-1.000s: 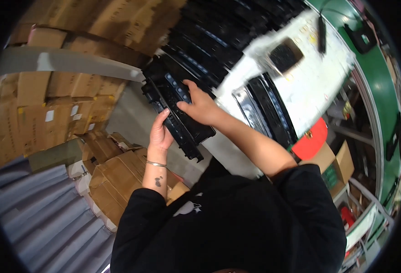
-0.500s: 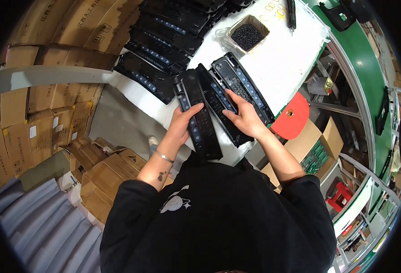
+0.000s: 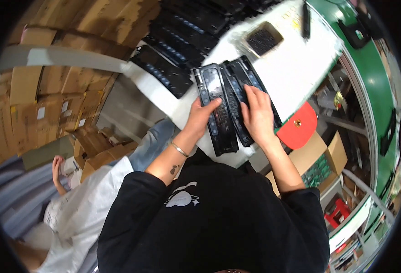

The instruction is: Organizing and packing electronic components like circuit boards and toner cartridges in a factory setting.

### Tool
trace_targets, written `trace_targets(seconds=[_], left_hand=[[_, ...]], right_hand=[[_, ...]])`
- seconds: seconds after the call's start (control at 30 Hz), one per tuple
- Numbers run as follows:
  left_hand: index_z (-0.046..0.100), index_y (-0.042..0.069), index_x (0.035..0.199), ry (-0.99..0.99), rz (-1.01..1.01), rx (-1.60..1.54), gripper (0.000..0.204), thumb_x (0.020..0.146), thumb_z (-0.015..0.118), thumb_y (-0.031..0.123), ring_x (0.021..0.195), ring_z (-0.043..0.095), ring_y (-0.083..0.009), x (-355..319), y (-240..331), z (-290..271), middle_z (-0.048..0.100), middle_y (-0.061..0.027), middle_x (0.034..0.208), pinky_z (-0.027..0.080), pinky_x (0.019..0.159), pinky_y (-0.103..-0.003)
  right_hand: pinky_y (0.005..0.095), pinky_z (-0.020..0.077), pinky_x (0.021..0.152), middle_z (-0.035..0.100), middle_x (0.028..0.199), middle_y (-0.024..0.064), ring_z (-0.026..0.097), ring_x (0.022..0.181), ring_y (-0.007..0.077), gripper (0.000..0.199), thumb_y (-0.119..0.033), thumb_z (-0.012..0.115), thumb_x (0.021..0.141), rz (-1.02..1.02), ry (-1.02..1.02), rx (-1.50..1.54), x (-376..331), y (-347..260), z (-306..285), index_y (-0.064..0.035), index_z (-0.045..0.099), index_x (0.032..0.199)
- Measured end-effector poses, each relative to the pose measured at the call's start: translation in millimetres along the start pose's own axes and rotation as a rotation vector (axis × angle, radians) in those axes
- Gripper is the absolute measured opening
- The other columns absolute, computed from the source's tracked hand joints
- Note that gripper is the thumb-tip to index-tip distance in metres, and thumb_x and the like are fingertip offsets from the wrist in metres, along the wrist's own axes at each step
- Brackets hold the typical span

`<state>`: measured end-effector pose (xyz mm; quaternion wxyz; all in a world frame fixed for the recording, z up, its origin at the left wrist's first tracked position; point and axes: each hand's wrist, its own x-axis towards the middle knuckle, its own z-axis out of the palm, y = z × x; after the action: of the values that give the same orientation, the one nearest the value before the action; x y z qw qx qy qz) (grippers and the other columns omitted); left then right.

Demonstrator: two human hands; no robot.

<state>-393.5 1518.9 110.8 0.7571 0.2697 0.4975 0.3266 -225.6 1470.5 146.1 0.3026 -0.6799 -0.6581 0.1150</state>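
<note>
The left hand [image 3: 199, 119] is laid open, fingers stretched forward, on a long black panel [image 3: 216, 109] lying at the near edge of the white surface [image 3: 296, 68]. The right hand [image 3: 257, 116] is pressed flat, palm down, on a second black panel [image 3: 246, 84] just beside it. Both forearms are extended forward, the left wrist ringed by a bracelet [image 3: 179, 149]. More black panels [image 3: 173, 68] are stacked at the surface's left edge.

hands: left [image 3: 199, 119] flat, fingers spread | right [image 3: 257, 116] palm down, fingers extended | forearms bare, reaching forward
</note>
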Motion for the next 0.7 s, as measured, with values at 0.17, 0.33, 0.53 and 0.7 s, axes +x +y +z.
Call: trace_targets(seconds=[0.17,0.33,0.53,0.7], left_hand=[[0.057,-0.001,0.093,-0.254,0.244,0.941,0.039,0.068,0.072,0.025,0.07,0.06,-0.021,-25.8,46.6,-4.2,0.063,-0.0124,0.079,0.047,0.065,-0.033],[0.061,0.002,0.087,-0.593,0.224,1.299,0.032,0.066,0.072,0.024,0.075,0.06,-0.0342,-42.0,84.8,-7.2,0.062,-0.0178,0.077,0.046,0.066,-0.036],[0.061,0.002,0.083,-0.316,0.074,0.82,0.015,0.077,0.067,0.013,0.059,0.054,-0.0072,-25.6,108.0,-66.5,0.059,-0.0019,0.065,0.041,0.053,-0.023],[0.057,0.005,0.086,0.201,0.201,-0.033,0.011,0.082,0.063,0.012,0.06,0.056,-0.0094,22.4,100.0,-116.8,0.059,-0.0017,0.073,0.046,0.052,-0.023]], right_hand=[[0.0432,0.0323,0.098,0.05,0.116,0.0133,0.044,0.115,0.0303,0.051,-0.006,0.063,0.067,-0.372,-0.193,-0.005,28.7,-51.9,-49.6,-0.0016,0.051,0.116],[0.0377,0.0459,0.08,0.059,0.088,0.0125,0.055,0.094,0.0292,0.03,-0.019,0.067,0.072,-0.215,-0.983,-0.052,43.9,-50.9,-29.8,-0.0033,0.057,0.096],[0.0383,0.0464,0.077,0.054,0.101,0.0169,0.056,0.089,0.0313,0.04,-0.016,0.064,0.075,-0.387,-0.119,0.202,77.0,-45.9,-14.8,-0.0007,0.051,0.11],[0.0375,0.0452,0.082,0.054,0.106,0.0182,0.056,0.095,0.0304,0.042,-0.015,0.061,0.077,-0.011,-0.201,0.439,105.1,-56.0,43.6,0.001,0.049,0.114]])
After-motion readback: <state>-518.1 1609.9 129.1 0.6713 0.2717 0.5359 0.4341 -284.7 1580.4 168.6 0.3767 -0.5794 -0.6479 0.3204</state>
